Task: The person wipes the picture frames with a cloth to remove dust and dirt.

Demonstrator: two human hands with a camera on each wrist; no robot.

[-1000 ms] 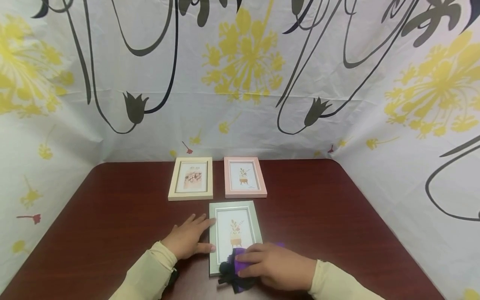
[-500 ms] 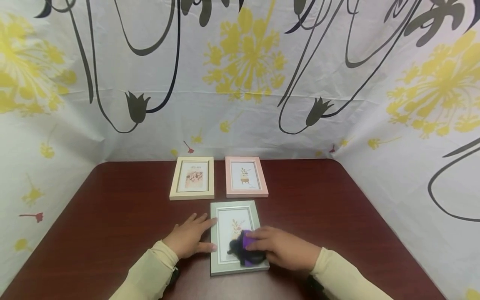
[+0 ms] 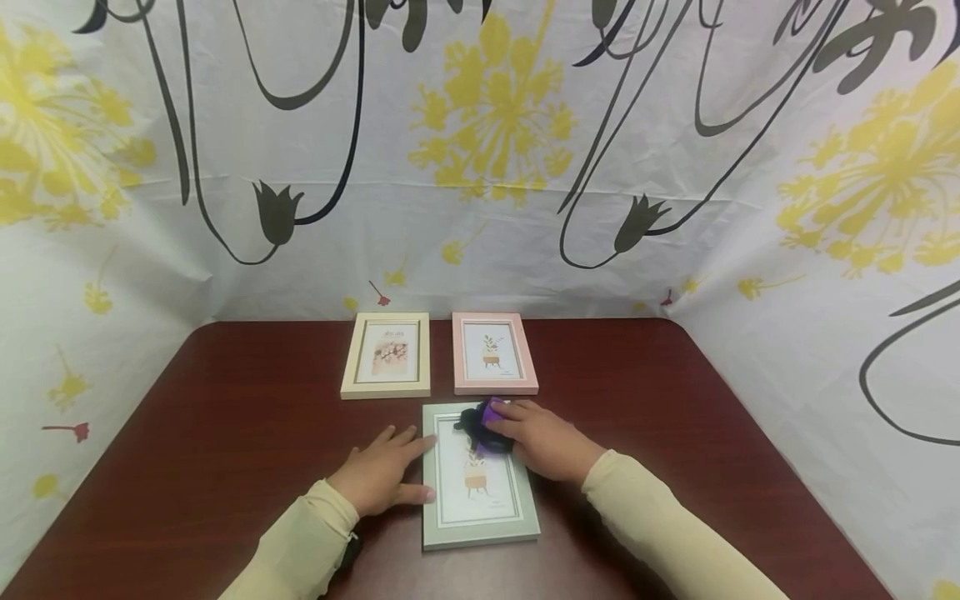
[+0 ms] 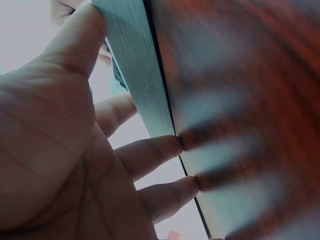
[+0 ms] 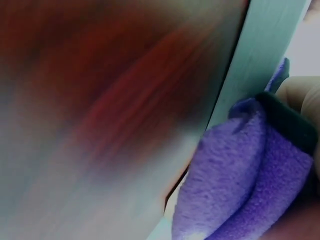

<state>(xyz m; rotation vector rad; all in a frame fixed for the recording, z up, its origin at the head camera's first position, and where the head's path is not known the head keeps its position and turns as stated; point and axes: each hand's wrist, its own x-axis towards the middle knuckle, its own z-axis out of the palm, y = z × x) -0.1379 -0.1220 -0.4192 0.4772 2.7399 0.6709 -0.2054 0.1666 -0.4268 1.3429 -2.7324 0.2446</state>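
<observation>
A pale green picture frame (image 3: 480,534) lies flat near the front middle of the table, its plant picture facing up. My left hand (image 3: 378,475) rests at its left side, fingers spread, with index finger and thumb touching the edge. In the left wrist view the other fingertips come down on the tabletop beside the frame. My right hand (image 3: 551,442) grips a bunched purple and black cloth (image 3: 471,423) against the upper right of the frame's glass. Purple folds of the cloth (image 5: 225,170) hang over the frame's side in the right wrist view. The right fingertips are partly hidden there.
Behind the green frame lie a cream picture frame (image 3: 386,389) and a pink picture frame (image 3: 496,387), side by side. The dark red-brown table (image 3: 225,433) meets a patterned white cloth backdrop (image 3: 450,283) at its back and sides.
My right hand has slid the cloth over the glass, from the frame's bottom right corner up to its top right. The left hand has stayed at the left edge.
</observation>
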